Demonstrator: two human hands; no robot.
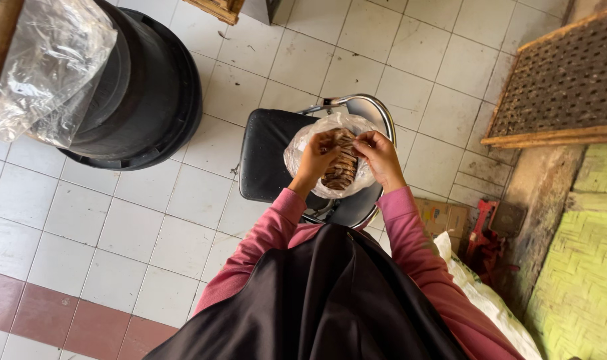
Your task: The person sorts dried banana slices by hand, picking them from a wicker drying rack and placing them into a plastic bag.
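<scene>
A clear plastic bag full of brown stick-like pieces rests on a black chair seat with a chrome frame. My left hand grips the left side of the bag's mouth. My right hand pinches the bag's right edge near the top. Both hands sit over the brown contents, close together. Pink sleeves cover my arms.
A large black tub stands at the upper left with a clear plastic bag hanging over it. A perforated wooden tray leans at the upper right. A white sack, a cardboard box and a red tool lie at my right. White floor tiles surround the chair.
</scene>
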